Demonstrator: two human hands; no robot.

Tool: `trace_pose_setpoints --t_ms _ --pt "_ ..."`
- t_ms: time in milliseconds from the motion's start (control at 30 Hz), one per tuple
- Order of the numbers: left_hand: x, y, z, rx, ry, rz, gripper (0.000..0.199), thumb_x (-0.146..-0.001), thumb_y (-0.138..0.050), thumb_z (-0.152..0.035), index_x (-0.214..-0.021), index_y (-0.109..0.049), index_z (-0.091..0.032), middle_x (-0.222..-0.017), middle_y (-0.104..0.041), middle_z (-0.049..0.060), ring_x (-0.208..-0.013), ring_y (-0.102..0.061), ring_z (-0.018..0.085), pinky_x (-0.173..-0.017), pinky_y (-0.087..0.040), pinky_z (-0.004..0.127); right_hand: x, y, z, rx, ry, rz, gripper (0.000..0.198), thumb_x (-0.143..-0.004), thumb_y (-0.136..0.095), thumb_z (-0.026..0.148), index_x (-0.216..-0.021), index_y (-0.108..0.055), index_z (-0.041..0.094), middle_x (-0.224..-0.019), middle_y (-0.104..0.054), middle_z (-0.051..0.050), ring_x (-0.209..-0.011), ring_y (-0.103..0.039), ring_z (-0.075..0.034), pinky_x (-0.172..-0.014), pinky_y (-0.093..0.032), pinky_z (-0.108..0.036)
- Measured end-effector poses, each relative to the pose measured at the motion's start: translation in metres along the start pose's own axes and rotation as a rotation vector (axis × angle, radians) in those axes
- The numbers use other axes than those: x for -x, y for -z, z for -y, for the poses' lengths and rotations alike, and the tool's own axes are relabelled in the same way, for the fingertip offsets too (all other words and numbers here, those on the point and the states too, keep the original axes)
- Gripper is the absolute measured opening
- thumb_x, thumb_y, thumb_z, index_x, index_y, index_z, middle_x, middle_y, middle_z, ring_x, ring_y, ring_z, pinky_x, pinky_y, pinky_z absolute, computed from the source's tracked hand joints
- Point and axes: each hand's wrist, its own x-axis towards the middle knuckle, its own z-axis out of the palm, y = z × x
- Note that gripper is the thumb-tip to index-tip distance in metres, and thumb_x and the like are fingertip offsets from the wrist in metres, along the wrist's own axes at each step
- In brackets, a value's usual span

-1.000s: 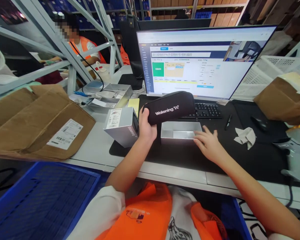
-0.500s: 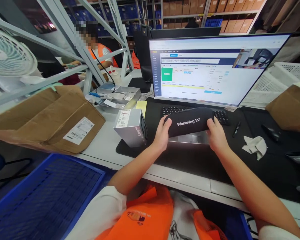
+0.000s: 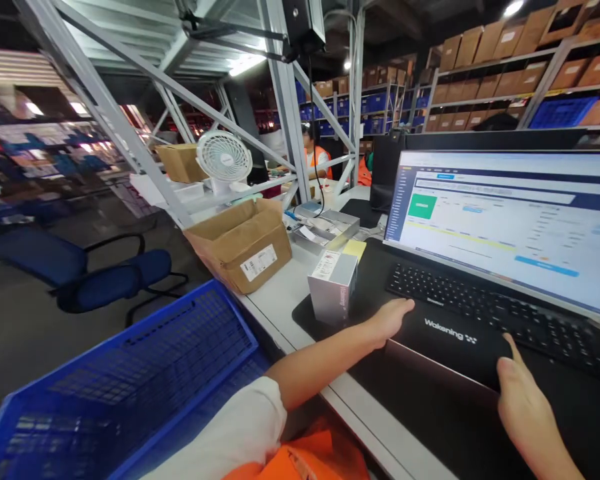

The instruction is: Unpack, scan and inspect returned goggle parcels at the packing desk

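Note:
A long black case (image 3: 445, 340) marked "Wakening" lies between my hands, at the level of a shallow grey box (image 3: 437, 363) whose front wall shows beneath it. My left hand (image 3: 391, 321) grips the case's left end, its fingers mostly hidden behind. At the right end my right hand (image 3: 523, 393) holds on, thumb near the top edge. Whether the case rests fully inside the box I cannot tell. To the left of my left hand, a silver-grey carton (image 3: 330, 293) with a white label stands upright on the black mat.
Behind the case are a keyboard (image 3: 460, 300) and a lit monitor (image 3: 495, 220). An open cardboard box (image 3: 260, 257) and a grey tray of papers (image 3: 325, 230) stand leftward. Below the table edge sits a blue crate (image 3: 130, 347). A co-worker (image 3: 317, 157) is beyond the metal frame.
Both hands have lowered the black case from above the shallow box down to it. My view has swung left, bringing the fan, chair and blue crate further into sight.

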Motion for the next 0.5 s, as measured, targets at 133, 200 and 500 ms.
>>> trace_pose_setpoints --t_ms 133,200,500 --pt "0.002 0.001 0.002 -0.103 -0.145 0.009 0.042 -0.095 -0.055 -0.041 -0.131 -0.067 -0.024 -0.149 -0.057 0.006 -0.14 -0.049 0.025 -0.124 -0.031 0.042 0.002 -0.001 -0.005 -0.045 -0.094 0.036 0.089 -0.095 -0.028 0.074 -0.16 -0.035 0.015 -0.16 -0.034 -0.007 -0.149 -0.03 -0.031 -0.129 -0.017 -0.049" --pt "-0.002 0.003 0.002 -0.274 -0.246 0.098 0.042 -0.097 -0.05 -0.035 -0.136 -0.064 -0.026 -0.143 -0.061 0.005 -0.136 -0.053 0.023 -0.123 -0.033 0.042 0.001 -0.001 -0.009 -0.048 -0.113 0.055 0.089 -0.093 -0.035 0.073 -0.162 -0.031 0.017 -0.161 -0.033 -0.006 -0.149 -0.03 -0.031 -0.129 -0.018 -0.051" --pt "0.033 0.007 -0.002 -0.798 -0.747 -0.029 0.035 -0.094 -0.052 -0.026 -0.126 -0.067 -0.023 -0.141 -0.061 0.011 -0.138 -0.052 0.024 -0.12 -0.04 0.043 -0.012 0.012 -0.02 0.362 0.359 0.106 0.063 -0.096 -0.036 0.067 -0.127 -0.068 0.022 -0.146 -0.048 -0.015 -0.137 -0.044 -0.039 -0.111 -0.037 -0.068"
